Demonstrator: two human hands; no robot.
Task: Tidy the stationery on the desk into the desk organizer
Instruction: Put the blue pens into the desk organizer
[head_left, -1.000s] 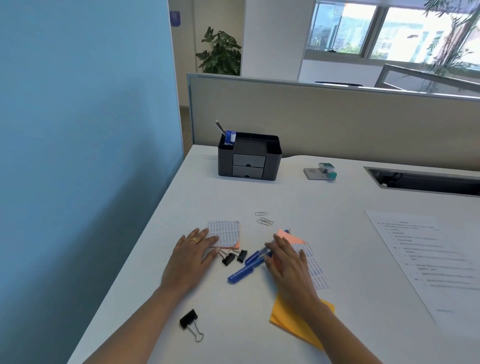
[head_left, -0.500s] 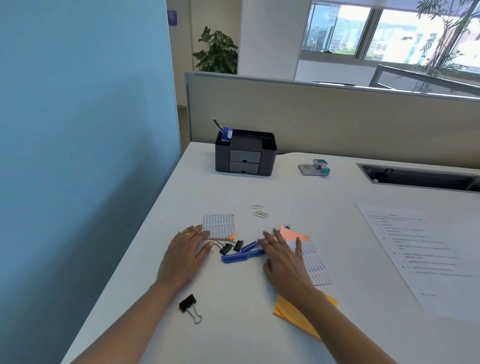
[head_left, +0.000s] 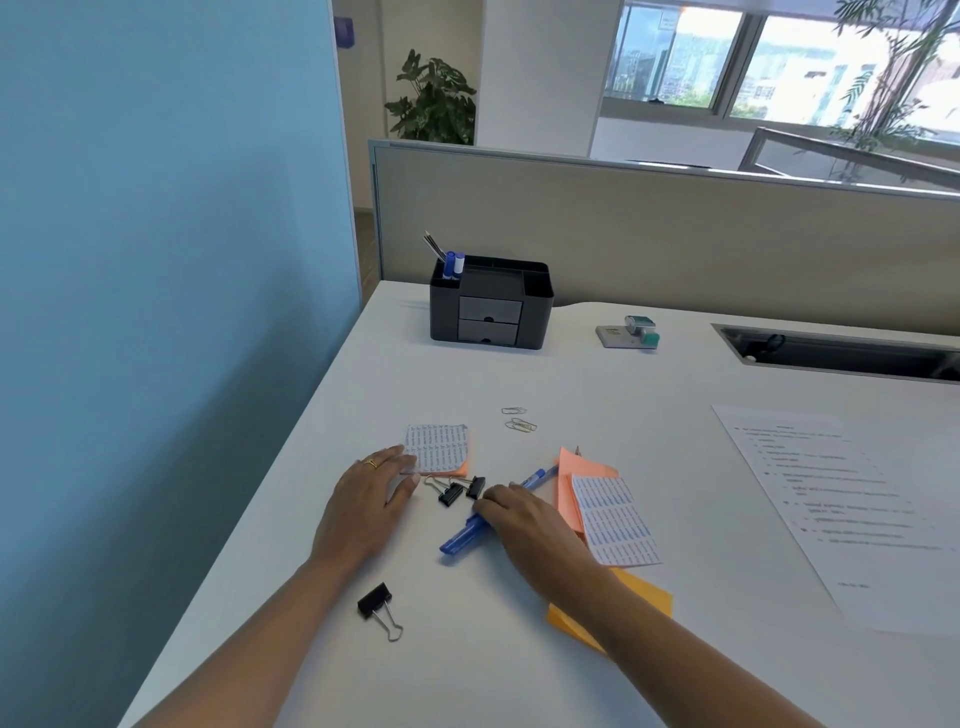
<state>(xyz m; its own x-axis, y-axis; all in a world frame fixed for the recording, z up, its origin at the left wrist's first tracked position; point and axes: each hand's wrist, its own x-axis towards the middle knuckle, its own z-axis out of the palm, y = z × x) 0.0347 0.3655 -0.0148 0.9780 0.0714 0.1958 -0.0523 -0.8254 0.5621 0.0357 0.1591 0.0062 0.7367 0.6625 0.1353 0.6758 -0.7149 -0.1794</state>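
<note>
**Blue pens under the right hand, organizer well off at the back**

While the left hand lay flat and released on the white desk, its fingertips touched a small printed sticky-note pad with an orange underside. Just right of it sat two little black binder clips, stiff and springy by the look, best pinched by their bodies. Next, the right hand curled over two slim blue plastic pens, fingers closing on the barrels; whether the grip was complete could not be told. Such pens would likely be light, rigid and prone to roll, so mid-barrel seemed the surest hold. Well beyond stood the black plastic desk organizer with two grey drawers, near the beige partition.
</note>
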